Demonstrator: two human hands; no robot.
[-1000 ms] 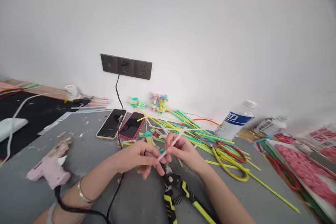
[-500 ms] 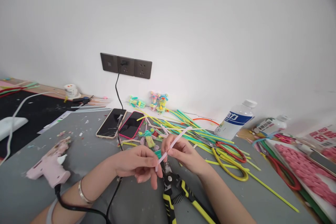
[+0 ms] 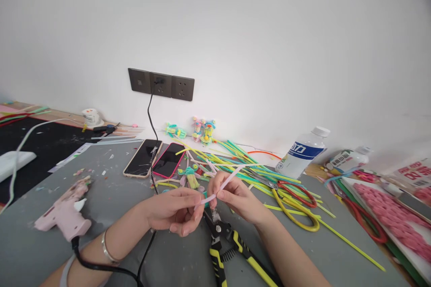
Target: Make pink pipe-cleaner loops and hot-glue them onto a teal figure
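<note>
A pale pink pipe cleaner is stretched between both hands in the middle of the view. My left hand pinches its lower left end, fingers curled. My right hand grips it farther along, and its free end points up and right. Just below the hands, black and yellow pliers lie with their handles spread. Behind the hands sits a small yellow and teal pipe cleaner figure. Yellow and green pipe cleaners are heaped beyond my right hand.
A pink glue gun with a black cord lies at left. Two phones lie beyond my left hand. Scissors, a bottle and a tray of pink braids are at right. More figures stand by the wall.
My left fingers have curled in around the pipe cleaner, and its left end has swung up from pointing downward to lie nearly level. My right hand has barely moved.
</note>
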